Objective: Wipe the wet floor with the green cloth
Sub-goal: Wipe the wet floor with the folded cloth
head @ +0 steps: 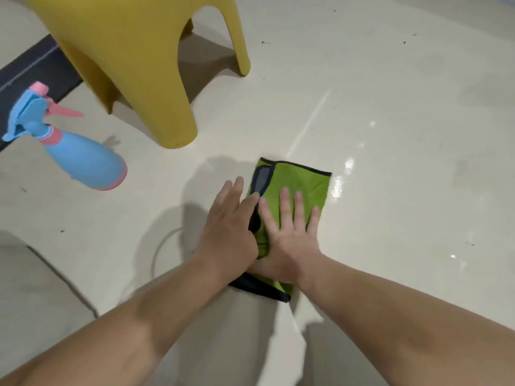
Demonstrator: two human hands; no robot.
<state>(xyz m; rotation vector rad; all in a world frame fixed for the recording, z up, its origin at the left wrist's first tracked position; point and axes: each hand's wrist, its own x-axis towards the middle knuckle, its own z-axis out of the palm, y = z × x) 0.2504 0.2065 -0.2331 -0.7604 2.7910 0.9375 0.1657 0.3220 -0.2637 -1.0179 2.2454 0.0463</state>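
A green cloth (303,185) with dark trim lies folded flat on the cream tiled floor (390,218). My right hand (289,235) presses flat on its middle with straight, spread fingers. My left hand (231,227) lies beside it with straight fingers, its palm over the cloth's left edge and its fingertips reaching the floor. Wet, shiny patches (338,185) glint on the floor just right of the cloth and further right.
A yellow plastic stool (133,65) stands behind the cloth to the left. A blue and pink spray bottle (75,154) stands at the left. A dark mat (36,71) lies at the far left behind it.
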